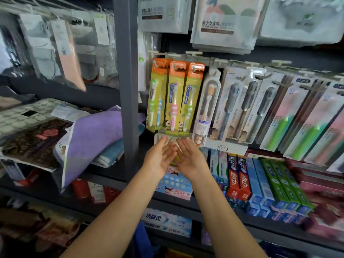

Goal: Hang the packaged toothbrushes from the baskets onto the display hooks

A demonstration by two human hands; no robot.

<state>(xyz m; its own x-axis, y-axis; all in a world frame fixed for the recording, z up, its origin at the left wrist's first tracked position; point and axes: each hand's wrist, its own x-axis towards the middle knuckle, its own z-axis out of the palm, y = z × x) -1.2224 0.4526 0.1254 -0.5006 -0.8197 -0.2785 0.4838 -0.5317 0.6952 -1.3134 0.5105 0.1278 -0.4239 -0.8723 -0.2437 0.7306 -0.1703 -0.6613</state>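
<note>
Three orange-and-yellow children's toothbrush packs [175, 97] hang side by side from white display hooks [168, 55] on the dark shelf wall. Directly below them my left hand [160, 158] and my right hand [189, 158] are held close together, palms turned up, fingers straight, with nothing in them. Their fingertips reach just under the packs' lower edges, in front of a pale tray-like item [158, 139]. To the right hang more packs: a clear one with an orange-headed brush [206, 107], grey-brush packs [240, 105], and green-handled packs [297, 120]. No basket is in view.
A grey upright post [128, 90] stands left of the hooks. Folded purple and blue towels [96, 135] lie on the left shelf. Toothpaste boxes [260, 183] fill the shelf below the brushes. Packaged towels [223, 23] hang above.
</note>
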